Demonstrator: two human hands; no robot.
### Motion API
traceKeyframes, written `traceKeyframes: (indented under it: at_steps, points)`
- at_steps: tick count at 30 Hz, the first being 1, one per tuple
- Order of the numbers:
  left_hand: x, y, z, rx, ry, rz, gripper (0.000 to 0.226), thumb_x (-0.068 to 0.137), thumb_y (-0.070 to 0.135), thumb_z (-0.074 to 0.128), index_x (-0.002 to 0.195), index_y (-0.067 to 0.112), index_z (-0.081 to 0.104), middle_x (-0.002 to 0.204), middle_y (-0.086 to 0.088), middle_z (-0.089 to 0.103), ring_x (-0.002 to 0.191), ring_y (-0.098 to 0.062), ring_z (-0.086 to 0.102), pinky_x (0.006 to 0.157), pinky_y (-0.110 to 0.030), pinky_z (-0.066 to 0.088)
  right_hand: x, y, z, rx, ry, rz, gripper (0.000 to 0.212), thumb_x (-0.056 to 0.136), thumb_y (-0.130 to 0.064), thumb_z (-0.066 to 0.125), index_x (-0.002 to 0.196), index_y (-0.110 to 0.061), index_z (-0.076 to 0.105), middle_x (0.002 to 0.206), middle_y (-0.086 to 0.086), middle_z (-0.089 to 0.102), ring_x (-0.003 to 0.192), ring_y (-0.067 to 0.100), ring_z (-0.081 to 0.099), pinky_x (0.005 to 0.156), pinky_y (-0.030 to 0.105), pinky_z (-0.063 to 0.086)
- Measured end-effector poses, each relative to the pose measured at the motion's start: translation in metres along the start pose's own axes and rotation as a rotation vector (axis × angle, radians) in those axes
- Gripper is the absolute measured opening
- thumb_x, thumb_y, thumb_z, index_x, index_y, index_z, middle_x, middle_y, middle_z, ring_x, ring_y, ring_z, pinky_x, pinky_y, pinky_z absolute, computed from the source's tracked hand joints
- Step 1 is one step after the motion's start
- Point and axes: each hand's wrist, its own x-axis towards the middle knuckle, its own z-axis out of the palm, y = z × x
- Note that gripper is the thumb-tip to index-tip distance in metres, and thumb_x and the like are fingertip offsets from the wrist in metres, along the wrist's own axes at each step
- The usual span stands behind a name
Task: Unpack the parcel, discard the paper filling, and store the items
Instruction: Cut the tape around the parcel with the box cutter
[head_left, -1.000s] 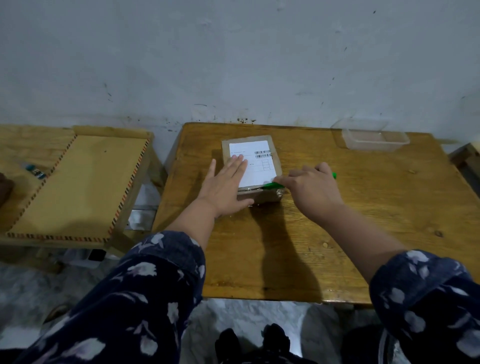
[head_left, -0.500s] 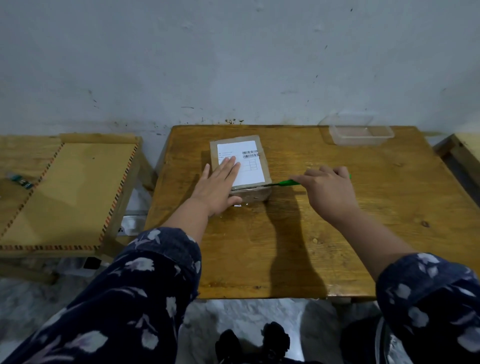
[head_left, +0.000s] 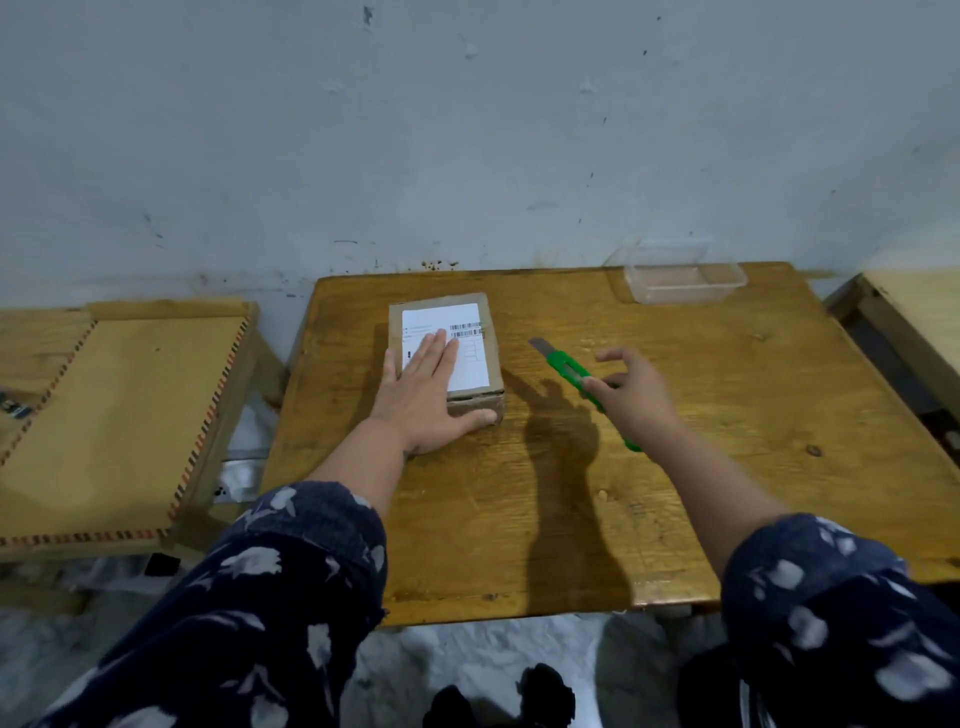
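A small brown cardboard parcel (head_left: 470, 338) with a white shipping label lies on the wooden table (head_left: 727, 441), near its far left. My left hand (head_left: 423, 400) lies flat on the parcel's near half, fingers spread, thumb along its front edge. My right hand (head_left: 636, 395) holds a green utility knife (head_left: 569, 371) to the right of the parcel, lifted clear of it. The bare blade points up and left, away from the box. The parcel looks closed.
A clear plastic container (head_left: 685, 283) stands at the table's far right edge by the wall. A lower wooden table (head_left: 119, 415) sits to the left, another wooden surface (head_left: 919, 317) to the right. The floor shows below the table's near edge.
My right hand has drawn the knife out from the parcel's front right corner and moved right, with the blade now free. My left hand slid further onto the label.
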Motion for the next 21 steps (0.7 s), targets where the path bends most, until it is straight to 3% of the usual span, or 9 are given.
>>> traceKeyframes:
  at_steps: [3,6,11,17,19,21]
  points:
    - [0.009,0.013,0.003,-0.027,0.045,-0.067,0.099,0.08,0.08,0.02,0.152,0.018,-0.008,0.16,0.002,-0.014,0.146,-0.012,-0.015,0.117,-0.054,-0.007,0.01,-0.003,0.01,0.254,-0.008,0.263,0.013,0.088,-0.011,0.063,0.096,-0.021,0.06,0.105,0.011,0.067,0.088,0.027,0.062,0.071,0.034,0.046]
    - [0.019,0.017,0.004,-0.039,0.055,-0.114,0.094,0.083,0.078,0.015,0.152,0.018,-0.008,0.16,0.002,-0.015,0.146,-0.012,-0.015,0.117,-0.055,-0.005,0.018,0.0,0.015,0.424,-0.062,0.413,0.018,0.088,-0.006,0.059,0.09,-0.024,0.06,0.112,0.013,0.063,0.103,0.032,0.059,0.079,0.038,0.046]
    - [0.024,0.023,0.005,-0.019,0.067,-0.15,0.097,0.08,0.08,0.011,0.152,0.018,-0.007,0.16,0.001,-0.015,0.146,-0.014,-0.016,0.116,-0.056,-0.003,0.031,-0.002,0.022,0.487,-0.008,0.448,0.013,0.09,-0.01,0.058,0.098,-0.021,0.059,0.116,0.013,0.062,0.105,0.031,0.058,0.075,0.034,0.042]
    - [0.024,0.024,0.01,0.013,0.122,-0.145,0.101,0.076,0.083,0.008,0.152,0.018,-0.004,0.161,0.0,-0.012,0.147,-0.014,-0.013,0.116,-0.056,-0.003,0.041,-0.007,0.027,0.546,-0.052,0.451,0.045,0.092,0.007,0.044,0.124,-0.02,0.06,0.119,0.014,0.062,0.096,0.029,0.06,0.072,0.035,0.045]
    - [0.024,0.024,0.011,0.018,0.126,-0.141,0.099,0.077,0.082,0.009,0.152,0.018,-0.004,0.16,0.0,-0.011,0.147,-0.015,-0.013,0.116,-0.056,-0.004,0.04,-0.01,0.027,0.593,-0.057,0.451,0.047,0.092,0.008,0.041,0.129,-0.018,0.056,0.113,0.011,0.061,0.084,0.023,0.059,0.063,0.031,0.044]
    - [0.025,0.023,0.011,0.017,0.129,-0.138,0.098,0.079,0.081,0.011,0.152,0.018,-0.005,0.161,0.0,-0.011,0.147,-0.015,-0.012,0.116,-0.056,-0.003,0.04,-0.014,0.028,0.613,-0.056,0.448,0.046,0.092,0.004,0.048,0.132,-0.018,0.053,0.113,0.01,0.059,0.083,0.022,0.056,0.063,0.031,0.043]
